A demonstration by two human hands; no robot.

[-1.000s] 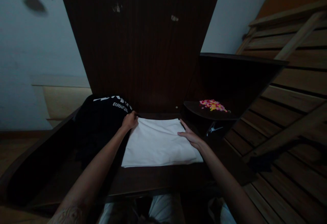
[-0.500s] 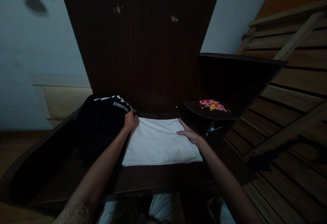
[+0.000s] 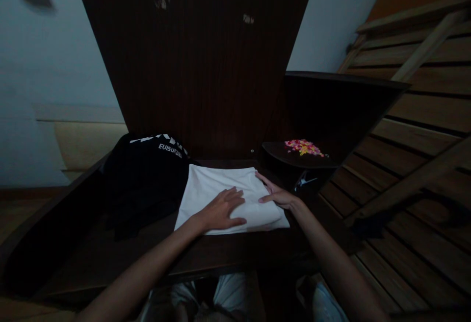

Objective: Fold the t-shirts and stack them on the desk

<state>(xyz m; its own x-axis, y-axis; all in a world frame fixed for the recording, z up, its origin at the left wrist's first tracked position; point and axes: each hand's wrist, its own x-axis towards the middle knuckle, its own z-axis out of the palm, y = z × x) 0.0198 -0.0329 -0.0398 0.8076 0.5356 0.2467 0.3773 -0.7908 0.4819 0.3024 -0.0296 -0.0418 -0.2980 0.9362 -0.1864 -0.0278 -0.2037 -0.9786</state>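
A folded white cloth (image 3: 206, 185), perhaps a garment, lies on the dark wooden desk (image 3: 206, 256). My left hand (image 3: 223, 209) rests flat on its middle with the fingers spread. At the cloth's right side, my right hand (image 3: 275, 195) has its thumb on top and its other fingers along and partly beneath the edge, pinching it. Small wrinkles run across the fabric near both hands. Left of the cloth sits a heaped black garment (image 3: 147, 185) with white lettering.
Small pink, red and yellow pieces (image 3: 303, 147) lie on a rounded corner shelf (image 3: 272, 151) at the right. Behind the desk rises a dark wooden panel (image 3: 198, 67). Wooden slats (image 3: 415, 111) stand along the right, with a dark strap-like item (image 3: 371, 224) near them.
My left hand has let go of the cloth's upper left corner and moved right and down to lie flat on its middle. My right hand stays at the right edge.
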